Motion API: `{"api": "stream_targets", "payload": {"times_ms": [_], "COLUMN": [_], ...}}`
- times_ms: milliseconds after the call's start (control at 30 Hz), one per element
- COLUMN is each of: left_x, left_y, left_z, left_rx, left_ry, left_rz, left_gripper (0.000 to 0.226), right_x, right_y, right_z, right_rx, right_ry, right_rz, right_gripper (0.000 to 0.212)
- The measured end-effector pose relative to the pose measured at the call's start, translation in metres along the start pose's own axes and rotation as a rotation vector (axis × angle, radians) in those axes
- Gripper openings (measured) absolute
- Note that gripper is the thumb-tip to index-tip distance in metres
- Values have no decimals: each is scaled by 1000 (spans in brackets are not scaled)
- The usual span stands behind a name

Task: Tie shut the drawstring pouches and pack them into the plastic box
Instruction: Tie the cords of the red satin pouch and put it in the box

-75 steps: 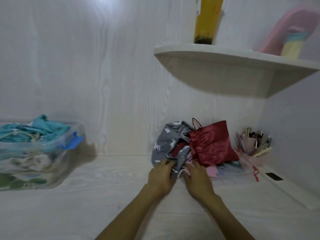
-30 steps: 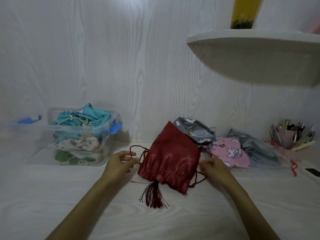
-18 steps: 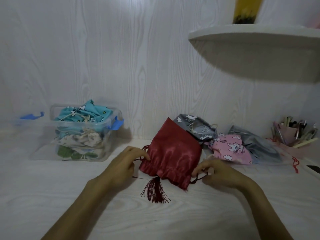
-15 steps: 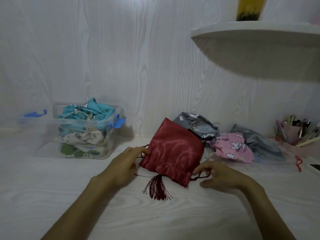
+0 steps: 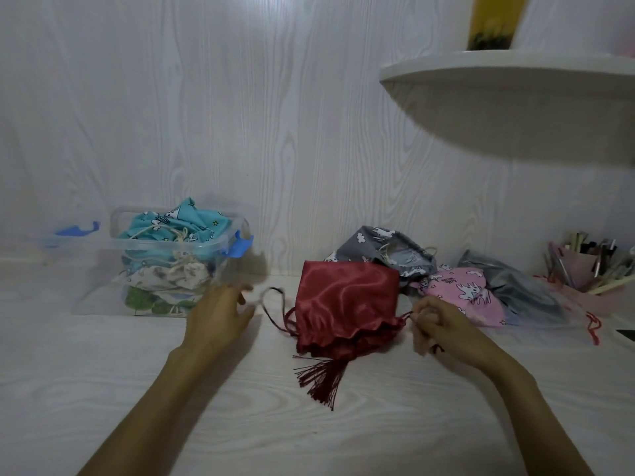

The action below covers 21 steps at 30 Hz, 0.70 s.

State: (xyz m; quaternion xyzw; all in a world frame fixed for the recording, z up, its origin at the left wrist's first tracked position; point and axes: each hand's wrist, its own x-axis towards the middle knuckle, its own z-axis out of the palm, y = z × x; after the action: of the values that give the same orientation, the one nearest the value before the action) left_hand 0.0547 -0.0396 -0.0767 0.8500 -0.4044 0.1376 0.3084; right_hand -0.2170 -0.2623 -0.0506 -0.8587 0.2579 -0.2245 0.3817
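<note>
Left hand point(image 5: 220, 314) has come off the red pouch point(image 5: 347, 304), fingers spread; right hand point(image 5: 443, 324) pinches the drawstring point(image 5: 407, 316). Pouch lies mid-table point(image 5: 103, 389), gathered mouth and tassel point(image 5: 323, 376) pointing near, long axis near-far, right of the plastic box point(image 5: 178, 262).

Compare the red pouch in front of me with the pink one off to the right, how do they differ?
The red pouch is plain shiny satin; the pink pouch is matte with a white animal print. The red pouch has a tassel; none shows on the pink pouch. The right hand pinches the red pouch's cord; the pink pouch lies untouched in the pile. Both lie outside the plastic box.
</note>
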Motion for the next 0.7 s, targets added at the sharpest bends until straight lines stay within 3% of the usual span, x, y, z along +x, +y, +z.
{"api": "stream_targets", "payload": {"times_ms": [100, 267, 333, 400, 500, 600, 700], "left_x": [3, 2, -1, -4, -3, -8, -13], "left_y": [1, 29, 36, 33, 20, 16, 17], "left_z": [-1, -17, -21, -17, -6, 2, 5], "left_rx": [13, -433, -483, -339, -65, -40, -18], "left_ry": [-157, 13, -109, -335, -519, -587, -542], "left_rz": [18, 79, 202, 294, 251, 206, 235], "left_gripper": [48, 41, 47, 52, 38, 27, 26], "right_x": [1, 4, 6, 6, -1, -6, -12], "right_y": [5, -2, -7, -11, -20, -20, -8], "right_z": [-1, -7, -16, -26, -32, -22, -2], "right_rx": [-93, -193, -243, -316, -441, -498, -667], "right_ry": [-81, -270, -289, -258, -200, -257, -248], "right_rz": [32, 85, 77, 61, 23, 26, 77], "right_gripper": [8, 27, 30, 31, 26, 34, 46]}}
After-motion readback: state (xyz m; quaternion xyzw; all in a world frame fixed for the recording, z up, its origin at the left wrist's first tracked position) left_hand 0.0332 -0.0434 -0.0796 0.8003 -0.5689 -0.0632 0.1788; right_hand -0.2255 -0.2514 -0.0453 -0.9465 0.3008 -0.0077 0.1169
